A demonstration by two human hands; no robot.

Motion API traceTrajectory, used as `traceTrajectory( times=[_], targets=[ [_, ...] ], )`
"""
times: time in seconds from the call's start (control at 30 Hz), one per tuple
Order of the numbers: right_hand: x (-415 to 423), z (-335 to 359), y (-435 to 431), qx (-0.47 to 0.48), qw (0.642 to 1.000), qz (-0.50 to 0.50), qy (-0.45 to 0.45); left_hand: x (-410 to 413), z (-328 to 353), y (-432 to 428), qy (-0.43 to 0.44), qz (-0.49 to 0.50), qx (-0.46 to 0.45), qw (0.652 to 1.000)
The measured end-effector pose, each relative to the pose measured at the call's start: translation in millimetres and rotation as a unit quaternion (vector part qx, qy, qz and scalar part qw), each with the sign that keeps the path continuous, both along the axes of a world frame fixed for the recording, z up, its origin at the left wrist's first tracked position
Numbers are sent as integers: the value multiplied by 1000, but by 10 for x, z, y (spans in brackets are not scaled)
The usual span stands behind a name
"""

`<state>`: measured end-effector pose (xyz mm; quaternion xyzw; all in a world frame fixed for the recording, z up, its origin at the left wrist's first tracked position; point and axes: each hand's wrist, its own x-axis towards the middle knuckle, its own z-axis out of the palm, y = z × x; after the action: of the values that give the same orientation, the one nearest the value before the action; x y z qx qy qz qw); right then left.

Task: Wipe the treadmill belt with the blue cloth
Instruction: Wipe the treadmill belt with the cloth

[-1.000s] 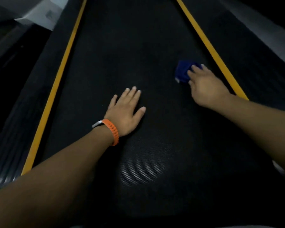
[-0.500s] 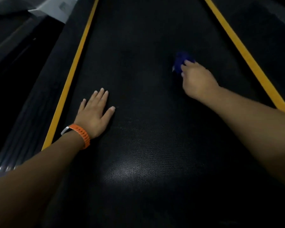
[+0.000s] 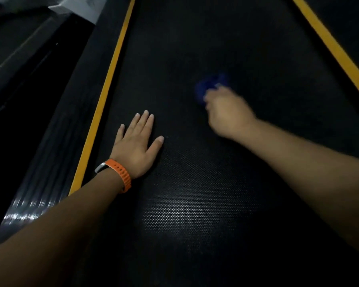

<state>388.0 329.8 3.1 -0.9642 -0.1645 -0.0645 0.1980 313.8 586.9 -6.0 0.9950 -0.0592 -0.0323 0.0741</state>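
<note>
The black dotted treadmill belt (image 3: 195, 214) fills the middle of the view between two yellow stripes. My left hand (image 3: 136, 145) lies flat on the belt near its left edge, fingers spread, with an orange strap on the wrist. My right hand (image 3: 226, 111), blurred by motion, presses a crumpled blue cloth (image 3: 208, 87) onto the belt near its middle. Most of the cloth is hidden under the fingers.
A yellow stripe (image 3: 104, 96) borders the belt on the left, with a ribbed black side rail (image 3: 50, 166) beyond it. Another yellow stripe (image 3: 332, 46) runs along the right. A pale box-like object (image 3: 83, 7) sits at the top left.
My right hand has slid the blue cloth from near the right yellow stripe leftward to the belt's middle. My left hand has shifted left, closer to the left stripe.
</note>
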Motion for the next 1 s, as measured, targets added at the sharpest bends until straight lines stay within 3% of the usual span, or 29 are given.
traceTrajectory(
  times=[0.07, 0.13, 0.17, 0.3, 0.33, 0.37, 0.43, 0.47, 0.53, 0.6, 0.7, 0.73, 0.8, 0.9, 0.93, 1.0],
  targets=[
    [-430, -88, 346, 5, 982, 188, -6, 9, -11, 3, -4, -4, 3, 1000],
    [-437, -81, 356, -26, 961, 275, -12, 32, -3, 23, 5, -8, -2, 1000],
    [-240, -42, 266, -37, 966, 256, -24, 40, 9, 51, 10, -17, -7, 1000],
    [638, 6, -144, -57, 998, -26, -1, 90, 108, 329, 23, -83, 16, 996],
    [607, 25, -60, -57, 997, -45, 6, 112, 132, 413, 18, -89, 32, 995],
    [471, 11, 116, -57, 998, -29, -12, 139, 149, 491, 14, -88, 47, 995],
    [-40, -41, 583, -48, 991, 115, -44, 191, 192, 623, 15, -76, 61, 995],
    [-320, -87, 744, -38, 976, 209, -38, 209, 206, 667, 17, -78, 61, 995],
    [-521, -55, 800, -47, 954, 296, -29, 214, 233, 707, 15, -87, 63, 994],
    [-153, -16, 678, -78, 964, 253, -25, 190, 252, 717, 8, -83, 71, 994],
    [474, 12, 331, -83, 996, 35, -11, 177, 298, 760, -12, -62, 73, 995],
    [435, 33, 407, -92, 996, 13, 6, 187, 317, 814, -22, -55, 70, 996],
    [-35, -19, 874, -120, 989, 83, -24, 205, 357, 990, -31, -39, 58, 997],
    [-812, -31, 1291, -55, 940, 337, -10, 183, 365, 1209, -24, 6, -5, 1000],
    [-720, 13, 1248, -50, 928, 367, -24, 180, 361, 1233, -23, 16, -18, 999],
    [-192, 24, 1184, -82, 945, 315, -39, 194, 346, 1233, -19, 20, -16, 999]
  ],
)
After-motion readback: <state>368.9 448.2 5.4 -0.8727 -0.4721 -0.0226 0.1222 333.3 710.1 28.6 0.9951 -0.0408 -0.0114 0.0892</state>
